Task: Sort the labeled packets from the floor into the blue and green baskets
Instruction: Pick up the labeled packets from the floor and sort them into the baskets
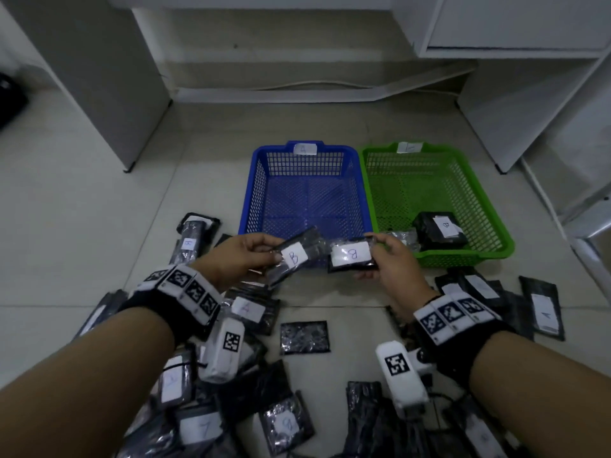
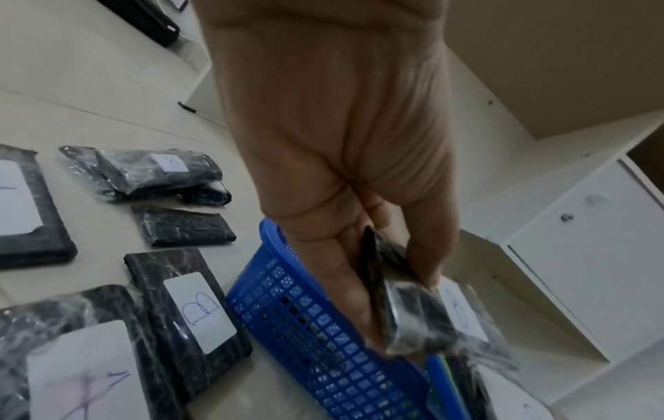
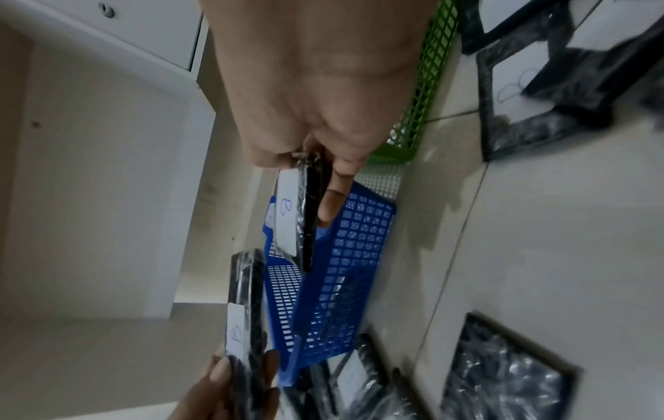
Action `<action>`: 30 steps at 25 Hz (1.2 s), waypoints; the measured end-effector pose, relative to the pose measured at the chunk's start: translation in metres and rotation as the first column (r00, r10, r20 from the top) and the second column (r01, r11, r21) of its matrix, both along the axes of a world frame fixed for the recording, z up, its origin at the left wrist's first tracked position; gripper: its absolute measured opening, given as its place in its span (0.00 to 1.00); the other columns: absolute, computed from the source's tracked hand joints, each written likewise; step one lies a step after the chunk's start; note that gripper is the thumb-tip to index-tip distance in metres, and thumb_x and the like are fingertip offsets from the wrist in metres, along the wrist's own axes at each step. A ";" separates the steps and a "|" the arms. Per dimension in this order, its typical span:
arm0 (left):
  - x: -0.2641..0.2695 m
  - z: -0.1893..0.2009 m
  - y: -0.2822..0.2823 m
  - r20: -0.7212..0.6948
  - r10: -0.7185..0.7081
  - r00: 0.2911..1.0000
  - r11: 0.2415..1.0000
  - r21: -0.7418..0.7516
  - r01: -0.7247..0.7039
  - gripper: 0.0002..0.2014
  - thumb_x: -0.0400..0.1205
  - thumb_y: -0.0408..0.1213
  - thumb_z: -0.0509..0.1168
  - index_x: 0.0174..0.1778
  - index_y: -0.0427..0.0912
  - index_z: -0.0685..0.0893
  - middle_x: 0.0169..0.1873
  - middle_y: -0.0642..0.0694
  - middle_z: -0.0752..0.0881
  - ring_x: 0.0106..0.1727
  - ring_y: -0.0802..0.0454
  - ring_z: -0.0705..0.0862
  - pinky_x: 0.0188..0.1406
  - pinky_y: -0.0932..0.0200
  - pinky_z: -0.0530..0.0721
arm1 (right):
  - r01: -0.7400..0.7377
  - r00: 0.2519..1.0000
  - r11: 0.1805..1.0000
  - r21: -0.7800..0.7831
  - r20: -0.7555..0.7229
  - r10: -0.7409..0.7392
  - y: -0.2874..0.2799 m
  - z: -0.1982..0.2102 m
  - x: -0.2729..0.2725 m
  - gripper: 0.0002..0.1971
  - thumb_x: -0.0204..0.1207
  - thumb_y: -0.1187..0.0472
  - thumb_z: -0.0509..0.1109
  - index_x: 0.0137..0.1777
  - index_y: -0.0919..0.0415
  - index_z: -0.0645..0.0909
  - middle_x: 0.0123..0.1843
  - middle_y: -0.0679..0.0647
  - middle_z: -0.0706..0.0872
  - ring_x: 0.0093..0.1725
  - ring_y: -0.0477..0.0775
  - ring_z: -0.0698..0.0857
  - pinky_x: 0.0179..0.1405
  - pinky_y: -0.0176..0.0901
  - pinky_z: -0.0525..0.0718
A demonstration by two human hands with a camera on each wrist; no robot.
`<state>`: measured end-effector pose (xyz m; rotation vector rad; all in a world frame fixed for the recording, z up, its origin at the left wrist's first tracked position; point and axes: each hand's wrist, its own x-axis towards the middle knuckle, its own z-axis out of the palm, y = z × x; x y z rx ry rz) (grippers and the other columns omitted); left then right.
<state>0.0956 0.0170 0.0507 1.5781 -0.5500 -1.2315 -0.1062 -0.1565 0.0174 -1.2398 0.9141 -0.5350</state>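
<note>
Two black B-labeled packets (clear-wrapped), one (image 1: pixel 297 256) pinched per hand (image 1: pixel 243 257), the other (image 1: pixel 352 256) rightward (image 1: pixel 391 264).

the label on the green basket (image 1: pixel 410 147) is too blurred to read. the near wall of the blue basket (image 1: pixel 251 200) is hidden behind the left hand (image 1: pixel 241 256), the right hand (image 1: pixel 393 262) and the two packets they hold. packets (image 1: pixel 198 428) at the bottom of the head view are cut off by the edge, their labels smeared.
</note>
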 end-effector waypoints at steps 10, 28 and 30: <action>-0.008 0.001 -0.010 -0.013 0.167 0.986 0.982 -0.092 -0.167 0.14 0.81 0.25 0.63 0.63 0.38 0.81 0.54 0.38 0.88 0.45 0.50 0.88 0.37 0.58 0.89 | 0.117 0.989 0.985 0.125 0.079 -0.127 0.001 0.002 0.037 0.08 0.85 0.64 0.60 0.59 0.63 0.78 0.65 0.74 0.79 0.44 0.63 0.84 0.27 0.43 0.88; -0.112 -0.048 -0.202 0.584 0.094 0.806 0.994 -0.013 -0.106 0.19 0.82 0.33 0.64 0.70 0.44 0.79 0.62 0.45 0.84 0.63 0.48 0.82 0.65 0.56 0.78 | 0.107 0.829 0.924 -0.367 -0.480 -0.287 -0.142 0.003 -0.073 0.22 0.68 0.67 0.72 0.63 0.67 0.84 0.63 0.61 0.86 0.62 0.62 0.84 0.65 0.50 0.80; -0.114 -0.043 -0.206 0.715 -0.104 0.692 0.994 0.101 0.045 0.22 0.83 0.33 0.61 0.75 0.45 0.74 0.74 0.44 0.75 0.71 0.45 0.78 0.68 0.57 0.75 | -0.052 0.791 0.900 -0.432 -0.568 -0.227 -0.139 0.014 -0.078 0.18 0.75 0.67 0.68 0.65 0.64 0.83 0.65 0.58 0.85 0.65 0.59 0.82 0.61 0.40 0.77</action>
